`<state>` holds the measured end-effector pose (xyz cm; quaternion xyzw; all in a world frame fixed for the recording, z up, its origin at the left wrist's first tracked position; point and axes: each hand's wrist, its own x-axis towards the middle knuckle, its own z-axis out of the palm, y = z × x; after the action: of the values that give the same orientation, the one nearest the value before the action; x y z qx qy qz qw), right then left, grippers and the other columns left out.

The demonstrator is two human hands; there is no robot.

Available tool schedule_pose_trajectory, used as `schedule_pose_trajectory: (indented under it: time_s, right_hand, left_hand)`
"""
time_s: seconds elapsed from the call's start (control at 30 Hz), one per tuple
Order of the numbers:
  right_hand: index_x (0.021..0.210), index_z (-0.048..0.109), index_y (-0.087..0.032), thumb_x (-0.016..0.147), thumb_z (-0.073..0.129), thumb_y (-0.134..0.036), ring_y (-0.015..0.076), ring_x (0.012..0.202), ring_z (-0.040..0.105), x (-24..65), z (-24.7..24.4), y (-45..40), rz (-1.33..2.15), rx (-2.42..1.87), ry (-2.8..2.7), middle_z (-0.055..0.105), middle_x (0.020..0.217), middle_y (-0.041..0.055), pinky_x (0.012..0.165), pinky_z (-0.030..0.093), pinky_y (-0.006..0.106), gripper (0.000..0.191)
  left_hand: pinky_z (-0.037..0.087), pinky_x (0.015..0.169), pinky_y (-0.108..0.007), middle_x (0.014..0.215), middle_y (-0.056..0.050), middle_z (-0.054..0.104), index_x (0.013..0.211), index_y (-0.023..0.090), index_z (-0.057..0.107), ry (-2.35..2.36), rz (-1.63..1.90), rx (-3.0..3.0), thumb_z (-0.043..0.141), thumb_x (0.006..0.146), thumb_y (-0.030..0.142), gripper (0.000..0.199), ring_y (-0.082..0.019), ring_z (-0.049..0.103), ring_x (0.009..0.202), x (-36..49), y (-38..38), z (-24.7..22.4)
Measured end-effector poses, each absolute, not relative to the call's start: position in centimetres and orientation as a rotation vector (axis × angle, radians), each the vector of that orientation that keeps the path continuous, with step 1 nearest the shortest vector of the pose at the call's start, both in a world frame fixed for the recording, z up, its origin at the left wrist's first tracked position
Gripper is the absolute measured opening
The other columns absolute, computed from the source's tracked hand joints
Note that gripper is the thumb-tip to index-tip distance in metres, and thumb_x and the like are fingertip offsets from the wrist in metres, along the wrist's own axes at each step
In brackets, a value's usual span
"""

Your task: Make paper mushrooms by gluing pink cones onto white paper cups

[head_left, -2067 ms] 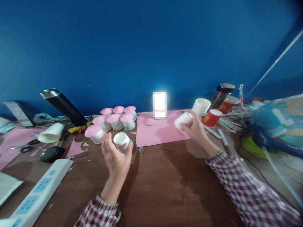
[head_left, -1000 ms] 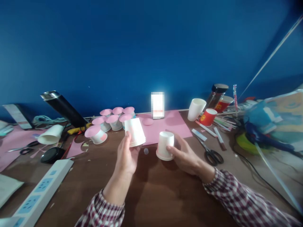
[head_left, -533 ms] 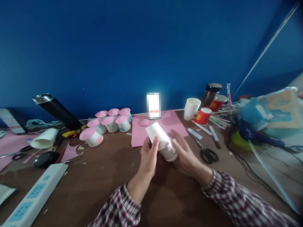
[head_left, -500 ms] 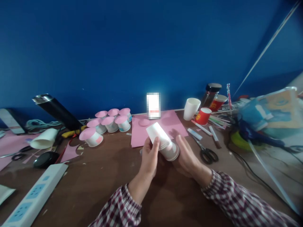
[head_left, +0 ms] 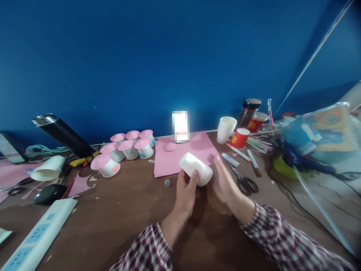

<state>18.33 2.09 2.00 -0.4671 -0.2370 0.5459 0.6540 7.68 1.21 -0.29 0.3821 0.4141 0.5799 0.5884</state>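
Gripped in my left hand (head_left: 186, 190) is a stack of white paper cups (head_left: 194, 168), tilted with its rims toward the lower right. My right hand (head_left: 225, 184) is held beside the rims, fingers stretched out and holding nothing. Beyond the stack lie pink paper sheets (head_left: 191, 146) with a pink paper disc (head_left: 169, 146) on them. To the left stand several cut-down paper cups (head_left: 111, 169) topped with pink paper. A small translucent cap (head_left: 167, 183) sits on the table near my left hand.
Scissors (head_left: 247, 184), a glue stick (head_left: 230, 159), a white cup (head_left: 226, 130) and a red cup (head_left: 240, 138) are at the right. A hot glue gun (head_left: 307, 160) lies farther right. At the left are a power strip (head_left: 39, 231), a black flask (head_left: 64, 135) and a tipped paper cup (head_left: 48, 168).
The cup stack has turned flatter in my left hand, and its stacked rims now sit close together. My left hand has shifted slightly right. My right hand stays open beside the stack.
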Motion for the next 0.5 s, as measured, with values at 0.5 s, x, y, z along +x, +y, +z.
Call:
schedule_pose_trajectory:
  time_s: [0.5]
  right_hand:
    - [0.094, 0.067, -0.02, 0.077, 0.069, -0.033, 0.0187, 0.078, 0.065, 17.9, 0.9, 1.9, 1.504, -0.845, -0.662, 0.071, 0.094, 0.0038, 0.06, 0.05, 0.027, 0.022]
  left_hand:
    - [0.045, 0.091, -0.032, 0.127, -0.013, 0.052, 0.124, 0.019, 0.046, 1.241, 1.631, 1.215, 0.061, 0.081, 0.037, 0.049, -0.022, 0.053, 0.114, 4.6, 1.7, 1.1]
